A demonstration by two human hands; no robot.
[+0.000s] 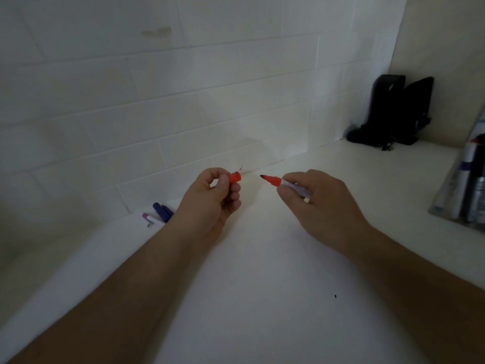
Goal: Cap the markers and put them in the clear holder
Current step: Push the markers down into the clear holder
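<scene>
- Left hand [214, 199] pinching red cap [234, 177], held above white counter [262, 258].
- Right hand [319, 203] gripping uncapped red marker [282, 183], tip aimed at cap, small gap between.
- Purple markers [160, 215] left, behind left wrist.
- Clear holder [464, 190] far right, markers inside.

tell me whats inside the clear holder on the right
The clear holder at the right edge holds several upright markers, white and grey barrels, one with a dark cap. The frame edge cuts it off, so the full count and anything deeper stay unseen.

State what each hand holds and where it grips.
Left hand pinches the red cap by its closed end. Right hand grips the red marker on its barrel, behind the tip.
</scene>
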